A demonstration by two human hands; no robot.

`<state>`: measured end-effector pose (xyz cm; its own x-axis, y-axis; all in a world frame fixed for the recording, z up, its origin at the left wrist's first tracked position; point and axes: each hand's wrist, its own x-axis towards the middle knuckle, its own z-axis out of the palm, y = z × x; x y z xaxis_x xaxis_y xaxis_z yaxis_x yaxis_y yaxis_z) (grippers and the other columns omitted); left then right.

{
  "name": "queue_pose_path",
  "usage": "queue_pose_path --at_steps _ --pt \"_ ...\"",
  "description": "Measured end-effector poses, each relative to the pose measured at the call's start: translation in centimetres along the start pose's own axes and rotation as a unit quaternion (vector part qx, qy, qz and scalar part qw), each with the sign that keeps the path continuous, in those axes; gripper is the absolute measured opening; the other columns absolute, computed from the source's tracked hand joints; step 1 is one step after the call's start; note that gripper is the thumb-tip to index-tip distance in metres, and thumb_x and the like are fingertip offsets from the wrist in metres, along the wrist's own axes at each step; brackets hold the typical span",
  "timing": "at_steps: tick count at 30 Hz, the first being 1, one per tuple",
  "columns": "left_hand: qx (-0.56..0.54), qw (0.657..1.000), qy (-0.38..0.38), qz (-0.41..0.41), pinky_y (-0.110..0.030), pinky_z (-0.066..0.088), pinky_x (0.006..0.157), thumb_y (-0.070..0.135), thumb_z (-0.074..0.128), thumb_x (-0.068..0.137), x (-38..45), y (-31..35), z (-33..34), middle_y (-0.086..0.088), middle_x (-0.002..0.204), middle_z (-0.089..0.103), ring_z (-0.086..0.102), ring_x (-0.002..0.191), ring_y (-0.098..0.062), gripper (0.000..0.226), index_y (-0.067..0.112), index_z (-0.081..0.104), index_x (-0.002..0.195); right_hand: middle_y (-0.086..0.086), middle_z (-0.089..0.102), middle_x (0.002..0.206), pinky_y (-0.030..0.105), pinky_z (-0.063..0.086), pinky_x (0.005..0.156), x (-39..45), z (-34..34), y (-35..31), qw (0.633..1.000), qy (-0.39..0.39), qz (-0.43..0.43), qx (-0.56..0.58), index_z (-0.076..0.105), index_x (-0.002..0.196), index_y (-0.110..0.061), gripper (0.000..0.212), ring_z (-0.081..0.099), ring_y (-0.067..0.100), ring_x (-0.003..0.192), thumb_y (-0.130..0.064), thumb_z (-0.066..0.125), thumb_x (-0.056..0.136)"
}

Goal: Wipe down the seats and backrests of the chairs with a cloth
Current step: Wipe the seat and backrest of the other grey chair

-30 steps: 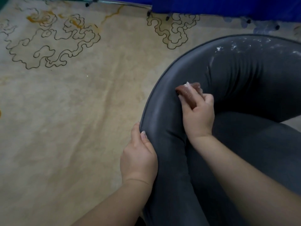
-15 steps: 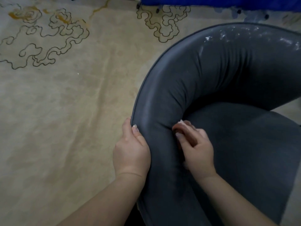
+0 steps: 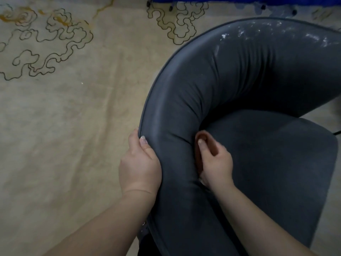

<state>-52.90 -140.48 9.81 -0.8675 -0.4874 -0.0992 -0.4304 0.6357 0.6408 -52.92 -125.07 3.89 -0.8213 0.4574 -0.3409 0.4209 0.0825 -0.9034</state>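
The right hand (image 3: 215, 163) now sits low in the crease where the curved, dark grey padded backrest (image 3: 230, 74) meets the dark grey upholstered seat (image 3: 273, 163) of the chair. A second ago it was high on the inner face of the backrest, so it has swept down the padding to the seam. Its fingers are curled closed around a small bunched reddish-brown cloth (image 3: 202, 137), which peeks out above the thumb and presses against the base of the backrest.

The left hand (image 3: 140, 165) remains where it was, wrapped over the piped outer rim of the backrest with the thumb on top, gripping the padding to steady the chair against the wiping pressure.

That downward pass suggests this near section of the inner backrest has been covered top to bottom. White flecks and smears (image 3: 239, 34) still show along the top of the backrest farther round, well away from the cloth, so that stretch looks unwiped. The seat surface looks matte and untouched by the cloth at this point.

My judgement is that the task is early to midway for this chair: another stroke farther along the curve seems needed, then the seat. The chair stands on a beige carpet with dark scrolling outlines (image 3: 64, 117).
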Motion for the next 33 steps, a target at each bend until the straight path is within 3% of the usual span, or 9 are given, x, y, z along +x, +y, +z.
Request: queue_pose_path --at_steps 3,5,8,11,15,19,25,28,33 --pt "0.008 1.000 -0.002 -0.005 -0.032 0.032 0.068 0.031 0.029 0.101 0.2 0.0 0.1 -0.014 0.099 0.067 0.057 0.082 -0.037 0.040 0.021 0.048 0.134 -0.008 0.060 0.110 0.000 0.036 0.090 -0.1 1.5 -2.1 0.993 -0.043 -0.109 0.009 0.070 0.111 -0.041 0.029 0.056 -0.012 0.105 -0.030 0.070 0.084" --pt "0.009 1.000 -0.010 -0.005 -0.036 0.038 0.068 0.032 0.027 0.101 0.3 -0.1 0.0 -0.014 0.100 0.066 0.058 0.087 -0.040 0.039 0.020 0.048 0.132 -0.008 0.057 0.111 -0.003 0.033 0.089 -0.3 1.7 -2.4 0.993 -0.065 -0.102 -0.009 0.068 0.117 -0.038 0.033 0.054 -0.014 0.105 -0.027 0.070 0.086" --pt "0.015 1.000 -0.022 -0.004 -0.036 0.038 0.071 0.033 0.026 0.101 0.2 0.1 -0.2 -0.013 0.105 0.066 0.058 0.091 -0.038 0.041 0.021 0.047 0.133 -0.006 0.058 0.107 -0.006 0.035 0.064 -0.3 1.0 -2.4 0.998 -0.036 -0.041 -0.038 0.065 0.100 -0.053 0.021 0.055 -0.014 0.082 -0.036 0.067 0.088" --pt "0.021 1.000 -0.022 -0.008 -0.033 0.033 0.072 0.035 0.026 0.101 0.2 0.0 -0.2 -0.011 0.113 0.065 0.059 0.098 -0.037 0.043 0.024 0.043 0.139 -0.004 0.060 0.109 -0.003 0.036 0.053 -0.2 -0.1 -2.6 0.998 -0.035 -0.009 -0.055 0.067 0.111 -0.043 0.024 0.055 -0.013 0.070 -0.041 0.066 0.088" --pt "-0.017 0.999 -0.039 0.018 -0.027 0.034 0.082 0.033 0.028 0.102 0.2 -0.2 -0.4 -0.004 0.128 0.060 0.055 0.111 -0.027 0.045 0.031 0.032 0.147 -0.008 0.063 0.110 -0.003 0.036 0.067 -1.1 -1.0 -3.0 0.999 -0.027 -0.026 -0.034 0.067 0.117 -0.039 0.031 0.057 -0.011 0.087 -0.042 0.066 0.086" --pt "-0.031 0.993 -0.077 0.079 -0.017 0.025 0.094 0.032 0.028 0.102 0.4 -0.3 -1.0 0.012 0.149 0.037 0.038 0.130 -0.007 0.048 0.035 0.022 0.150 -0.005 0.064 0.115 0.012 0.041 0.081 -1.6 -1.1 -3.0 0.999 -0.036 -0.012 -0.001 0.067 0.119 -0.038 0.031 0.061 0.000 0.100 -0.041 0.066 0.088" --pt "-0.024 0.984 -0.134 0.111 -0.014 0.020 0.099 0.031 0.028 0.102 2.5 0.1 -1.1 0.012 0.154 0.030 0.030 0.136 -0.006 0.051 0.030 0.017 0.152 -0.013 0.069 0.109 0.010 0.045 0.085 0.0 -0.5 -4.1 0.998 0.026 -0.007 0.048 0.069 0.100 -0.040 0.013 0.062 -0.006 0.099 -0.037 0.067 0.088" --pt "-0.040 0.977 -0.161 0.136 -0.010 0.016 0.100 0.032 0.028 0.103 6.0 2.2 -0.3 0.008 0.155 0.029 0.027 0.139 -0.007 0.051 0.024 0.018 0.152 -0.017 0.069 0.105 0.008 0.046 0.086 0.9 0.7 -4.9 0.996 0.053 -0.002 0.071 0.070 0.109 -0.032 0.021 0.062 -0.008 0.099 -0.035 0.067 0.089" --pt "-0.012 0.954 -0.210 0.215 -0.012 0.017 0.096 0.033 0.030 0.103 12.8 7.6 2.6 0.000 0.153 0.034 0.032 0.137 -0.015 0.052 0.022 0.018 0.153 -0.009 0.066 0.116 0.024 0.046 0.100 2.8 2.7 -6.4 0.992 0.088 0.006 0.092 0.068 0.112 -0.035 0.023 0.060 -0.002 0.107 -0.036 0.067 0.089"
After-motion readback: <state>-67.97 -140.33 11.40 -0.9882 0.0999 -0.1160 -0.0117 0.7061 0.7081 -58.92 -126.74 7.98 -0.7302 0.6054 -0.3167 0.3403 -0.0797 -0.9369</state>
